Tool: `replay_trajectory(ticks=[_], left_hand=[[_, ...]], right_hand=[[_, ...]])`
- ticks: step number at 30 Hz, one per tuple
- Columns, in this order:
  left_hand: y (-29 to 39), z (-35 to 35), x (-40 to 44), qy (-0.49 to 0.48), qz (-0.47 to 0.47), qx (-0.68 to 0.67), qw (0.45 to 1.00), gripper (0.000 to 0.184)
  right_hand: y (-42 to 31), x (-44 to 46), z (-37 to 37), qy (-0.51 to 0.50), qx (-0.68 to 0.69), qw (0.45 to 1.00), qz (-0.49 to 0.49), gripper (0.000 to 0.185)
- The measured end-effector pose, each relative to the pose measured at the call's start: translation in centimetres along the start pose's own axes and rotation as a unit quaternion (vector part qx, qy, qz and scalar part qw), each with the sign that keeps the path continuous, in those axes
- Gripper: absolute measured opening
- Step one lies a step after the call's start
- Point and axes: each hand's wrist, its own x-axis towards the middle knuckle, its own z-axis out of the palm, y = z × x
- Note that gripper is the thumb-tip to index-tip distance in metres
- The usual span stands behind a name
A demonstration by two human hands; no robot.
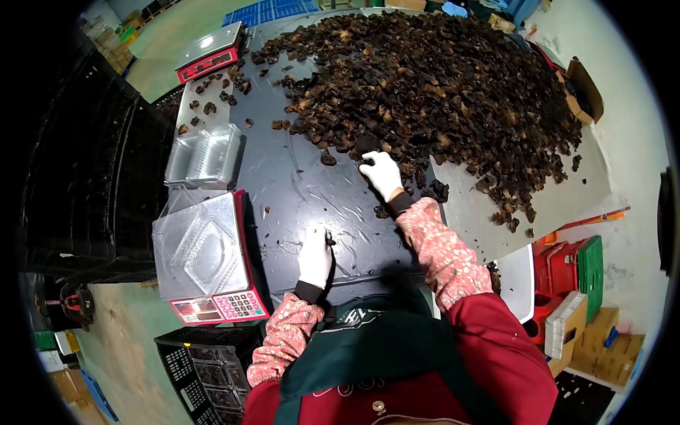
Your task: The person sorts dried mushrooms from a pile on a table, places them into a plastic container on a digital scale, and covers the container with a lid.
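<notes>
While our right hand (382, 173) curls at the dried fungus pile (425, 92), its grip unclear, our left hand (315, 261) pinches a dark piece (330, 240), digital scale (239, 305) to its left.

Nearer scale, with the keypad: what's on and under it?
The scale has a clear plastic container on its pan; more clear plastic overlaps the pan's far edge. Whatever is directly beneath is hidden by its body.
</notes>
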Motion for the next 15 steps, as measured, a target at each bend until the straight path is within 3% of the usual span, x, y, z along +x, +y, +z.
replay_trajectory(ticks=[2,4,6,8,9,11,12,14,15], left_hand=[[0.5,-0.9,-0.6,0.020,-0.029,-0.070,0.997,0.021],[0.4,-2.6,-0.9,0.078,-0.002,-0.135,0.988,0.022],[1.4,-6.8,-2.1,0.096,-0.056,-0.231,0.967,0.021],[0.5,-11.5,-2.9,0.177,-0.014,-0.158,0.971,0.023],[1.8,-14.5,-2.8,0.234,0.014,-0.124,0.964,0.027],[-0.8,-18.5,-3.6,0.271,-0.057,-0.098,0.956,0.026],[-3.4,-19.5,-3.7,0.304,-0.048,-0.083,0.948,0.028],[-6.0,-21.1,-4.1,0.317,-0.093,-0.102,0.938,0.026],[-7.4,-21.6,-4.5,0.297,-0.078,-0.016,0.952,0.023]], right_hand=[[-1.2,0.0,0.6,-0.083,-0.066,0.994,0.013,0.027],[-2.3,0.6,0.9,-0.119,-0.059,0.991,0.014,0.023],[-2.2,1.3,1.7,-0.076,0.126,0.989,0.016,0.025],[-2.3,2.2,2.0,-0.162,0.456,0.874,0.049,0.025],[-5.3,1.7,-1.4,-0.245,0.506,0.817,0.131,0.023],[-7.1,1.2,-0.6,-0.288,0.565,0.762,0.130,0.024],[-8.7,0.6,-0.6,-0.310,0.597,0.728,0.129,0.025],[-12.8,-0.6,-1.3,-0.355,0.596,0.713,0.094,0.026],[-14.6,-1.2,-1.2,-0.380,0.602,0.697,0.087,0.027]])
